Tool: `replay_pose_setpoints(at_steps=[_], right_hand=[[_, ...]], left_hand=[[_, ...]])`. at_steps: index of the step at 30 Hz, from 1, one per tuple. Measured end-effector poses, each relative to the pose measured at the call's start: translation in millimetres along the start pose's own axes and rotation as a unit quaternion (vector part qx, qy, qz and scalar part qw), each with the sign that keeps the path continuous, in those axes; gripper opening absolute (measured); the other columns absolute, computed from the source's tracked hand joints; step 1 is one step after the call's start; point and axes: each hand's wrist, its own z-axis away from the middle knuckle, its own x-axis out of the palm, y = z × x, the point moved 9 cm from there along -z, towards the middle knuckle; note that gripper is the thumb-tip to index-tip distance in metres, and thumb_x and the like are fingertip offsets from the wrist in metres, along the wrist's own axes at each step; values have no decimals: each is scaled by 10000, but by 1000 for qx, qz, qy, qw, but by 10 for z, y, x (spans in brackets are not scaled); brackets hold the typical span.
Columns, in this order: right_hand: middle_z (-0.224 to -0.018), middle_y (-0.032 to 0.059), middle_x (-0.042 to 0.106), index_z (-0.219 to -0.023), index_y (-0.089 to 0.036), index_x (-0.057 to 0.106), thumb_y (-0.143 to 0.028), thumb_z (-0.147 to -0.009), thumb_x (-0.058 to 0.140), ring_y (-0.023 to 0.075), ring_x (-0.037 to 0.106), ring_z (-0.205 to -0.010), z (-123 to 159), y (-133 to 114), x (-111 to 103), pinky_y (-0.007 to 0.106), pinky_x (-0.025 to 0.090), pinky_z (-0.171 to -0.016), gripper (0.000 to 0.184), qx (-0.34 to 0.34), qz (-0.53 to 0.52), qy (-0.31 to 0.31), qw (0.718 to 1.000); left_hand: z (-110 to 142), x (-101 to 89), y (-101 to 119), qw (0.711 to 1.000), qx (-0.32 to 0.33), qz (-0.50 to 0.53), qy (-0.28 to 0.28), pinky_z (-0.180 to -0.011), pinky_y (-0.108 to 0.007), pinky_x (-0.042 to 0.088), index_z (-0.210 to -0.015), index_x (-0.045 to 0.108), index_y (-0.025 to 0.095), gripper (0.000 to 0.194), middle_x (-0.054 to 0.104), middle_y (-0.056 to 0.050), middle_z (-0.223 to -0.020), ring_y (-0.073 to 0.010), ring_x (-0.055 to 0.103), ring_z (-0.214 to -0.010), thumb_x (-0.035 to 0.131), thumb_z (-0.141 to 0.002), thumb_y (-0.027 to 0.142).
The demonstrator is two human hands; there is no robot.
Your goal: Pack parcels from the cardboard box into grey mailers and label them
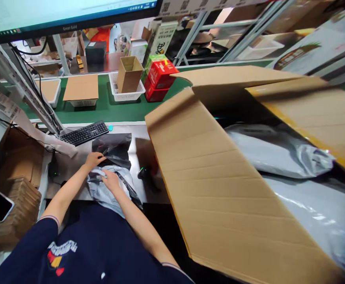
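Note:
On the metal bench in front of me lies a crumpled grey plastic mailing bag (97, 188), with a flat black plastic sheet (117, 144) at its far end. Whether the two are one piece I cannot tell. My left hand (94, 160) is closed, its fingers pinching the black plastic near its lower left corner. Just to the right and nearer to me, my right hand (112, 180) has its fingers closed on the upper edge of the grey bag. What the bag contains is hidden.
A large open carton (219, 173) holding grey plastic parcels (278, 152) takes up the right side. A barcode scanner (147, 177) lies beside the bag. Beyond are a keyboard (85, 133), a green conveyor (107, 112) with boxes, and a monitor (71, 19) overhead.

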Motion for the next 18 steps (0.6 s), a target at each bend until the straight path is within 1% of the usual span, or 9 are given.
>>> replay_pose_setpoints(at_steps=[3, 5, 7, 9, 11, 12, 14, 16, 18], right_hand=[[-1005, 129, 730, -1093, -108, 722, -408, -1059, 486, 236, 632, -977, -63, 438, -187, 337, 442, -903, 384, 86, 21, 64, 994], [-1073, 173, 719, -1075, -91, 716, -408, -1043, 532, 273, 607, -1044, -93, 635, -243, 389, 426, -957, 368, 113, 37, 91, 989], [-1143, 198, 700, -1072, -95, 701, -391, -1007, 593, 315, 571, -1126, -119, 760, -277, 433, 408, -1018, 321, 131, 57, 130, 981], [-1209, 227, 667, -1106, -83, 667, -394, -976, 631, 357, 532, -1197, -129, 859, -310, 472, 397, -1058, 340, 160, 74, 179, 968], [-1313, 271, 616, -1177, -55, 629, -392, -947, 666, 394, 499, -1260, -145, 916, -334, 509, 384, -1089, 410, 179, 90, 214, 956], [-1351, 285, 598, -1216, -45, 616, -386, -939, 679, 399, 491, -1283, -170, 921, -329, 517, 373, -1107, 444, 175, 98, 215, 956], [-1343, 257, 632, -1250, -67, 632, -377, -941, 686, 369, 512, -1286, -242, 893, -307, 488, 359, -1133, 441, 144, 114, 197, 963], [-1226, 204, 710, -1212, -104, 687, -387, -963, 669, 324, 564, -1232, -305, 880, -275, 435, 369, -1116, 378, 117, 126, 166, 971], [-1106, 202, 751, -1134, -97, 737, -413, -983, 644, 317, 609, -1161, -330, 940, -266, 431, 386, -1077, 362, 135, 136, 146, 970]], left_hand=[[102, -22, -3, 1000, 17, -9, 5, -906, -322, 522, -883, 803, 218, 162, 803, -89, -1000, -220, 713, -977, 700, -926, 335], [216, -1, -9, 999, 32, -11, -6, -903, -325, 530, -895, 805, 218, 155, 787, -89, -1002, -220, 711, -986, 691, -924, 318], [348, 37, -14, 998, 57, -7, -22, -927, -337, 538, -990, 813, 225, 159, 777, -94, -1079, -231, 704, -1052, 686, -909, 278], [455, 34, -60, 997, 71, 6, -4, -1024, -379, 527, -1170, 785, 230, 316, 745, -109, -1244, -259, 668, -1192, 697, -867, 216], [496, -3, -243, 998, 16, 36, 56, -1114, -434, 486, -1284, 732, 208, 477, 702, -130, -1347, -289, 620, -1281, 715, -810, 157], [497, 9, -367, 995, -31, 55, 81, -1112, -447, 485, -1270, 730, 186, 486, 711, -138, -1318, -297, 627, -1256, 727, -786, 141], [469, 133, -581, 984, -117, 90, 96, -997, -415, 534, -1131, 757, 154, 372, 762, -115, -1114, -275, 682, -1066, 740, -760, 129], [405, 310, -682, 979, -152, 110, 82, -832, -350, 543, -941, 760, 149, 192, 746, -62, -875, -222, 671, -836, 741, -752, 128], [369, 403, -759, 975, -171, 113, 92, -747, -310, 507, -769, 714, 165, 38, 684, -30, -744, -189, 621, -735, 710, -766, 128]])
